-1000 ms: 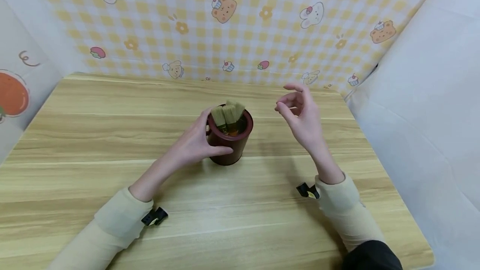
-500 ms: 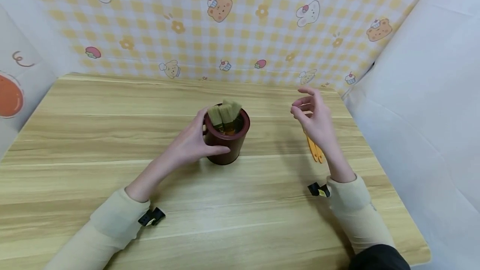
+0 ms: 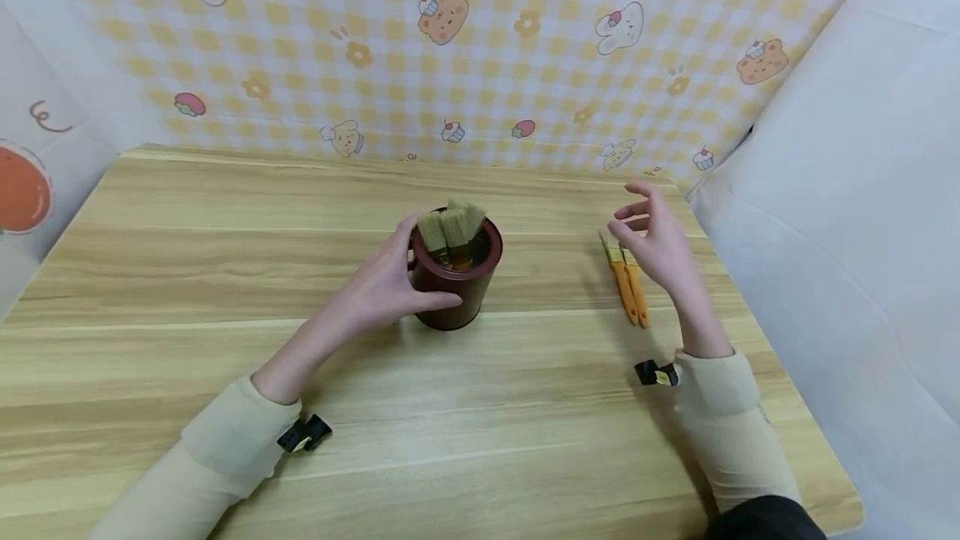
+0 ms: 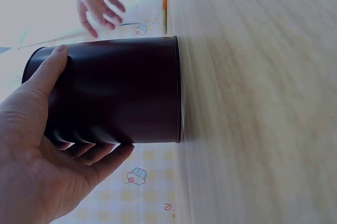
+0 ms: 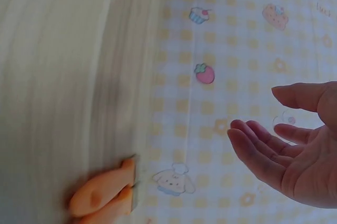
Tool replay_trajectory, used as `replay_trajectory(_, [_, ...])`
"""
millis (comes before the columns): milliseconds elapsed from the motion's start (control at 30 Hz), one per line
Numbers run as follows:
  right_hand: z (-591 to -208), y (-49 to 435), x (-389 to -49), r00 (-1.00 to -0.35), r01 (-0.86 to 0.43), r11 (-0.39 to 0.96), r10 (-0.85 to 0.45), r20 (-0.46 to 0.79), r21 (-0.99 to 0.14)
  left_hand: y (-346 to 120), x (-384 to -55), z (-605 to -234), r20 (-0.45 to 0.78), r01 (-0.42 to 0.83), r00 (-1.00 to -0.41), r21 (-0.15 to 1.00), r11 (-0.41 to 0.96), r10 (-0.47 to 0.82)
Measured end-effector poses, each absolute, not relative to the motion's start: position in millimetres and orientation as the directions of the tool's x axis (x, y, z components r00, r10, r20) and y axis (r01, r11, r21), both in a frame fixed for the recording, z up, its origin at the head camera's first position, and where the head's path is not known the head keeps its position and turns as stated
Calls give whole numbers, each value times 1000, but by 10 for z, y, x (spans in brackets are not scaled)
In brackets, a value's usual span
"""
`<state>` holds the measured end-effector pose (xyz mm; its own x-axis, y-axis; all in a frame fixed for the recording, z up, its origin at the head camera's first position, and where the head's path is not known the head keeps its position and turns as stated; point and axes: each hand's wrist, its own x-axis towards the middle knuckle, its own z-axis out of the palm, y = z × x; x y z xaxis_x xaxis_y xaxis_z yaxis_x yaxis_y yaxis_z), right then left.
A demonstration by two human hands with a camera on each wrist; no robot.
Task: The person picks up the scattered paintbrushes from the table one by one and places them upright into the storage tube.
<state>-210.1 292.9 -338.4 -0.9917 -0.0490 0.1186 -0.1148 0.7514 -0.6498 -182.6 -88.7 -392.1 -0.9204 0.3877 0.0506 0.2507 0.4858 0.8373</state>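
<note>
"Two orange-handled paintbrushes [image 3: 623, 283] lie on the wood-grain tabletop [image 3: 450, 432], right?"

"Yes, side by side, handles towards the person, bristles towards the yellow-checked cloth [image 3: 300, 48] at the back. The right hand [image 3: 656, 240] hangs above their bristle end, partly covering one of them in the head view."

"How are its fingers?"

"Loosely curved, with a wide gap between thumb and forefinger, round nothing but air."

"And the left hand [image 3: 382, 290]?"

"It grips the dark reddish-brown canister [image 3: 474, 290]. The thumb lies along the near side of the wall and the other fingers curl round the opposite side, so they're spread to the canister's width."

"Where does that stand?"

"Upright near the middle of the tabletop, well to the left of the loose pair."

"Anything inside?"

"More brushes [image 3: 454, 227], bristles up, poking above the rim and crowded towards its left. I can't tell exactly how many."
</note>
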Motion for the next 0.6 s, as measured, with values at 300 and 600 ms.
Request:
replay_trajectory(300, [-3503, 3118, -2152, -998, -40, 810, -65, -21, -586, -890, -1823, -3922, 53, 248, -921, 845, 474, 387])
replay_trajectory(600, [-3585, 3191, -2201, -968, 59, 868, -71, -241, -493, -881, -1826, -3923, 49, 246, -921, 842, 480, 386])
